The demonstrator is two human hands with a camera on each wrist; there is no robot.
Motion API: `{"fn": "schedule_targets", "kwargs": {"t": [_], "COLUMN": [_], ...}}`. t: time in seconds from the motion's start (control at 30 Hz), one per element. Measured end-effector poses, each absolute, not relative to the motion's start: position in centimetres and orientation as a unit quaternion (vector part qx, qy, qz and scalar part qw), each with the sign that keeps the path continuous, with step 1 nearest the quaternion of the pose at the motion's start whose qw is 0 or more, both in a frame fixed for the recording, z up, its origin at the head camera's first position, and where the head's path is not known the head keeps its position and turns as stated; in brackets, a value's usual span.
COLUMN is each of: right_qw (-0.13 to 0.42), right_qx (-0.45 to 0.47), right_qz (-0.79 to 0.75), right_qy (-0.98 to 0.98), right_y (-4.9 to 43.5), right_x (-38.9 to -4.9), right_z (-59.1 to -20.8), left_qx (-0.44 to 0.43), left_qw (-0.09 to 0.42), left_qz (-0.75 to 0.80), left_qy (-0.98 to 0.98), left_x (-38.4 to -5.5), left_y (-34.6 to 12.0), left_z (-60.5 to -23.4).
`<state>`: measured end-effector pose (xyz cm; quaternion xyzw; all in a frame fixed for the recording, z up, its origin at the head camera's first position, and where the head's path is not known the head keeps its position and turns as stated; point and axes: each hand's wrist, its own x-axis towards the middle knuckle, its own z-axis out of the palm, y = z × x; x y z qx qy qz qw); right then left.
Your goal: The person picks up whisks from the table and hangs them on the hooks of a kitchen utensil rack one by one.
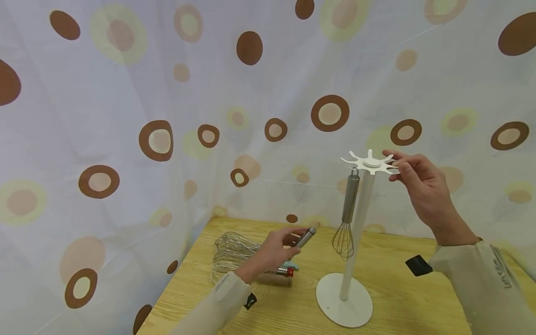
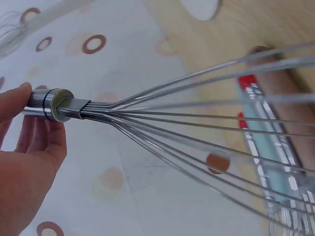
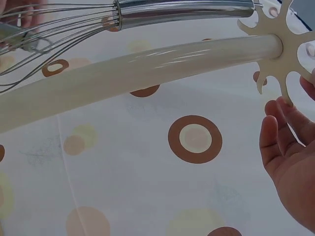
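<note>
My left hand (image 1: 274,253) grips a metal whisk (image 2: 37,104) by its handle, with the hanging loop pointing toward the stand; its wires fan out in the left wrist view. The fingers and thumb of my right hand (image 1: 425,186) pinch a prong of the white hook wheel (image 1: 371,163) on top of the white stand. One whisk (image 1: 350,197) hangs by its loop from another hook, wires downward beside the pole (image 3: 162,64). The stand's round base (image 1: 344,304) rests on the table.
More whisks (image 1: 230,253) lie together on the left of the wooden table (image 1: 402,288), below my left hand. Among their handles are a teal one (image 2: 252,101) and a brown one (image 2: 280,83). A dotted curtain (image 1: 259,93) hangs behind the table.
</note>
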<state>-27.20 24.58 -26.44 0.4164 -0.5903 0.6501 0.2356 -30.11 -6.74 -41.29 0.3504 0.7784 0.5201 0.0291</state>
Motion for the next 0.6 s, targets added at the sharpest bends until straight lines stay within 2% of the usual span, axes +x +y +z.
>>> {"fn": "schedule_targets", "kwargs": {"t": [0.23, 0.43, 0.6], "right_qw": [0.221, 0.188, 0.197], "right_qx": [0.425, 0.434, 0.428], "right_qz": [0.66, 0.691, 0.691], "right_qy": [-0.579, -0.547, -0.549], "right_y": [24.6, 24.5, 24.4], "right_x": [-27.4, -27.7, -27.7], "right_z": [-26.2, -26.3, -26.5], "left_qx": [0.371, 0.378, 0.385], "left_qw": [-0.046, -0.067, -0.094], "left_qz": [0.585, 0.624, 0.644], "left_qy": [0.72, 0.68, 0.654], "left_x": [-29.0, -28.3, -28.0], "left_y": [-5.0, -3.5, -2.5], "left_z": [-36.3, -32.9, -31.0]}}
